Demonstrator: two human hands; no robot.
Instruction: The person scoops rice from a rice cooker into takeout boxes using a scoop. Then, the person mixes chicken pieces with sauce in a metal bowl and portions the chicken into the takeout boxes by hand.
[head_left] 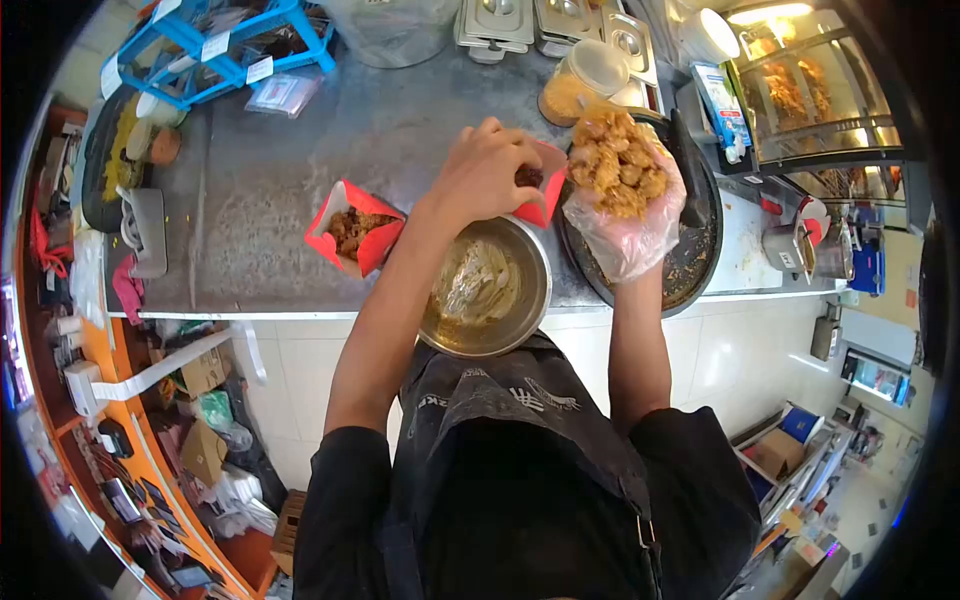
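My left hand is bent over a red box with its fingers curled, and a dark brown piece shows beside the fingertips. On my right hand, in a clear plastic glove, rests a heap of fried chicken pieces. Below my left hand, at the counter's front edge, is a metal bowl with yellowish residue inside. Farther left stands another red box filled with brown fried pieces. Under my right hand lies a round black pan with crumbs.
Blue racks stand at the back left, near a tray of yellow food. Lidded metal containers and a tub of orange crumbs are at the back. A lit display case stands at the right.
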